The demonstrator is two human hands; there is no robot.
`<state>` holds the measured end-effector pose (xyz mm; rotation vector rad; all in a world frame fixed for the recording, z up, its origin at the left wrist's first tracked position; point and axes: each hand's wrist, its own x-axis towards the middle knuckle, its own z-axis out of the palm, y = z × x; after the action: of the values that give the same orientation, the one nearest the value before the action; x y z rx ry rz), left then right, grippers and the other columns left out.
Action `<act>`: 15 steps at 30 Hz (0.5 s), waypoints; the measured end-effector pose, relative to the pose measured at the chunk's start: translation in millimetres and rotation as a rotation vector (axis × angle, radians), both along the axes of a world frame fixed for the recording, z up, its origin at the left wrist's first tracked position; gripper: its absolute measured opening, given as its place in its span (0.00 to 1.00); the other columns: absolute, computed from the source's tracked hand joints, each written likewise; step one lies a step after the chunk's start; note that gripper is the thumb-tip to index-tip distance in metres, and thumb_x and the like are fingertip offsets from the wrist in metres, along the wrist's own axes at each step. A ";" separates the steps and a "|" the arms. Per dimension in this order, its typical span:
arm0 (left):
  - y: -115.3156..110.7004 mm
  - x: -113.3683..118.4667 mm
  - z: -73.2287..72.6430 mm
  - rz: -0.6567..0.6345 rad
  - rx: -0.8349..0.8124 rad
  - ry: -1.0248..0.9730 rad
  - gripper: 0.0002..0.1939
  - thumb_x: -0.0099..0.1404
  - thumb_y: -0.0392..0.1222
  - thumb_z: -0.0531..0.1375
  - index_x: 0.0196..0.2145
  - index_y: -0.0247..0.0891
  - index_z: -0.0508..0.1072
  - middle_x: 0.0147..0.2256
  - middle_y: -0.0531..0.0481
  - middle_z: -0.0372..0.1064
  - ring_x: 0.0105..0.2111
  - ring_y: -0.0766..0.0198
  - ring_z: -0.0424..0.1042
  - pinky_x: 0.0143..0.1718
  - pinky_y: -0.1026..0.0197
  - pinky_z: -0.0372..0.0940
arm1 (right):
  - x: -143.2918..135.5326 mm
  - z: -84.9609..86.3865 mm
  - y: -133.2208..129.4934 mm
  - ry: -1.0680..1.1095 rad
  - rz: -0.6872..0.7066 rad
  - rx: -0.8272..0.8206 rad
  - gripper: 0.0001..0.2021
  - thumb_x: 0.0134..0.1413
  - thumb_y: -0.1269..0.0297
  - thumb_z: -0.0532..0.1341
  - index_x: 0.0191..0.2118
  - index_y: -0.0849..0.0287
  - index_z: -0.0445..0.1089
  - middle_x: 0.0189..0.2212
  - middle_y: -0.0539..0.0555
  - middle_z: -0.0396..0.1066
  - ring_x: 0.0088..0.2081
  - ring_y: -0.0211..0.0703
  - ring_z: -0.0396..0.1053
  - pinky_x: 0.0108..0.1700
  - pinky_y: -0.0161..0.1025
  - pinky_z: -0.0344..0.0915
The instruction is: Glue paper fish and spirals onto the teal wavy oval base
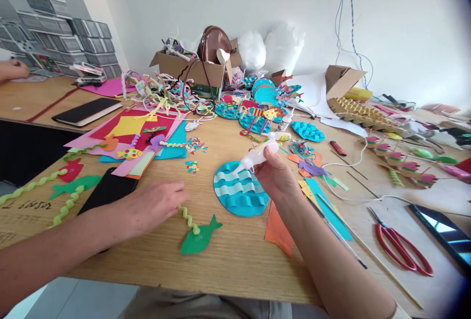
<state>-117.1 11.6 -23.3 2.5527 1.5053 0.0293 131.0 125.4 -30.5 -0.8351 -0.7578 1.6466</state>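
Note:
My right hand [275, 176] is closed around a white glue bottle [260, 153]. Its nozzle tilts down to the left, over a round blue paper disc [235, 206] with wavy light and dark blue strips. My left hand [158, 205], slightly blurred, has its fingers closed at the upper end of a curly light-green pipe cleaner [189, 218]; the fingertips' grip is partly hidden. The pipe cleaner's other end is attached to a green paper fish [198, 241] near the table's front edge. A black phone [110, 192] lies partly beneath my left forearm.
Coloured paper sheets [121, 127] and sequins [196, 145] lie behind my left hand. Orange paper [278, 230], thin sticks [382, 260] and red-handled scissors [401, 250] lie to the right. Finished blue discs [308, 131] and a cardboard box [176, 69] stand farther back. Another person's hand [13, 70] shows far left.

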 end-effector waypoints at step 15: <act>2.2 7.9 -8.7 0.072 -0.085 0.120 0.14 0.60 0.26 0.43 0.31 0.38 0.65 0.33 0.51 0.60 0.27 0.64 0.63 0.25 0.62 0.50 | 21.4 -1.7 -12.0 0.043 0.043 -0.041 0.16 0.31 0.60 0.71 0.30 0.58 0.70 0.26 0.49 0.74 0.26 0.35 0.70 0.26 0.29 0.67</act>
<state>-109.2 13.8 -32.0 2.4721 1.6041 -0.1776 152.3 113.4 -32.2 -0.8155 -0.7184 1.7179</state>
